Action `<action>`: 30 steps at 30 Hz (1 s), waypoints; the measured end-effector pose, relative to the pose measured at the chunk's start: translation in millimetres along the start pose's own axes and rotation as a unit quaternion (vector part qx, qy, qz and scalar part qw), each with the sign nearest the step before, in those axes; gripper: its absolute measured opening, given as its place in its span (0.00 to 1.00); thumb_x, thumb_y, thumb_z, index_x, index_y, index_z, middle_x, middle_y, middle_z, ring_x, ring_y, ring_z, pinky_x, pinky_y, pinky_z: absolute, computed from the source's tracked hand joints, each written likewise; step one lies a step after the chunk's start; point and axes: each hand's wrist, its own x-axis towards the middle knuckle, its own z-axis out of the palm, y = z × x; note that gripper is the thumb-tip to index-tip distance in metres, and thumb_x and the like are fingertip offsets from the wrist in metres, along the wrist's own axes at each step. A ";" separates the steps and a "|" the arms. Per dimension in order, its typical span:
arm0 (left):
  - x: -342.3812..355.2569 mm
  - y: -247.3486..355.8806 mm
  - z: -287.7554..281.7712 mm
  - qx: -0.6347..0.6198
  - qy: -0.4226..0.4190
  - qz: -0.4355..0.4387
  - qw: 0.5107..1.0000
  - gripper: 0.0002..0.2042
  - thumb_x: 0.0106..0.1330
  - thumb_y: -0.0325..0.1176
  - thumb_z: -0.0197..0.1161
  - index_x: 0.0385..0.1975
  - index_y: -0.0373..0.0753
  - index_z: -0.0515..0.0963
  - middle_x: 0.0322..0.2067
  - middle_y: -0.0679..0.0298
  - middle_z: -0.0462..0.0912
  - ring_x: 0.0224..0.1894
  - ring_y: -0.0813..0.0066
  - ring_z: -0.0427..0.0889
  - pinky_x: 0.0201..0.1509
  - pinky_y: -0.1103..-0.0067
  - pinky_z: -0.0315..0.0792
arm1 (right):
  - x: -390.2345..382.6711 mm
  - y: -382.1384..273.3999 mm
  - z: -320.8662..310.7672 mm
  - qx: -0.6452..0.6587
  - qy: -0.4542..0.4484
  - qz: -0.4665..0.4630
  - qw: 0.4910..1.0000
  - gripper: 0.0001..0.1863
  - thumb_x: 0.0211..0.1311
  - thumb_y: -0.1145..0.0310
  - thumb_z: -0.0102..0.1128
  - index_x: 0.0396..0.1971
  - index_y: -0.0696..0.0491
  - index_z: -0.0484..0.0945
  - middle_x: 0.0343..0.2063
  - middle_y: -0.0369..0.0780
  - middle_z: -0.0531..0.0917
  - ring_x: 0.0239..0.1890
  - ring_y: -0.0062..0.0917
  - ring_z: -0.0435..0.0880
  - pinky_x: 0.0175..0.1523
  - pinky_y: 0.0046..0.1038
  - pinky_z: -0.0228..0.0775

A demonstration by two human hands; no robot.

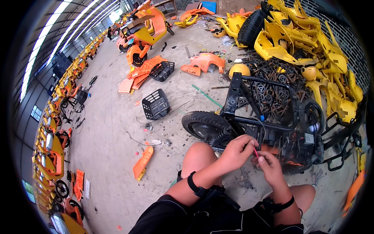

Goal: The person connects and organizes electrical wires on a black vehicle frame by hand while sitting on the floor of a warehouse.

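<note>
Nearest, a person's left hand (236, 152) and right hand (271, 170) meet, thumb and fingertips of each pinched together on a thin, bright pinkish-red strand (256, 152), short and nearly straight, its ends hidden by the fingers. It is just this side of a bare black scooter frame (232, 95) with a dusty black tyre (191, 121). Farther off lie rusty metal parts (269, 87), then heaped yellow panels (335, 58).

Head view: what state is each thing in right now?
Left hand: pinching
Right hand: pinching
Thin red piece: held at the fingertips
Black scooter frame: bare, metal bars exposed
Orange-and-yellow scooter: standing upright
Yellow panels: loose, heaped
Green strip: lying on the floor
</note>
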 end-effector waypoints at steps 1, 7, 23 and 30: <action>0.6 -1.2 0.8 0.003 -0.005 0.001 1.000 0.08 0.72 0.28 0.52 0.38 0.32 0.78 0.33 0.60 0.79 0.37 0.75 0.78 0.42 0.77 0.73 | 0.4 -1.9 -1.1 0.034 -0.018 0.014 0.999 0.14 0.71 0.67 0.55 0.48 0.61 0.76 0.34 0.39 0.84 0.35 0.21 0.81 0.42 0.22 0.71; 3.8 1.3 1.8 0.051 -0.038 0.003 0.998 0.08 0.72 0.29 0.54 0.40 0.32 0.79 0.34 0.61 0.79 0.36 0.76 0.78 0.42 0.79 0.73 | 3.6 1.0 -8.0 0.118 -0.064 0.096 0.986 0.10 0.72 0.68 0.54 0.41 0.61 0.78 0.27 0.36 0.81 0.29 0.18 0.78 0.37 0.21 0.71; -0.1 -8.8 4.3 -0.056 0.040 -0.064 0.996 0.08 0.70 0.30 0.60 0.40 0.32 0.80 0.28 0.71 0.79 0.30 0.87 0.73 0.33 0.85 0.69 | 0.2 -31.2 -4.7 -0.354 0.128 -0.246 0.893 0.05 0.59 0.73 0.63 0.33 0.59 0.82 0.27 0.43 0.84 0.29 0.35 0.82 0.35 0.31 0.73; 1.8 -10.9 13.1 -0.082 0.063 -0.077 0.992 0.08 0.71 0.30 0.59 0.41 0.32 0.80 0.27 0.72 0.77 0.28 0.89 0.70 0.30 0.86 0.66 | 0.2 -36.3 -7.2 -0.422 0.147 -0.324 0.834 0.05 0.56 0.76 0.63 0.33 0.59 0.81 0.27 0.46 0.82 0.29 0.42 0.81 0.36 0.36 0.72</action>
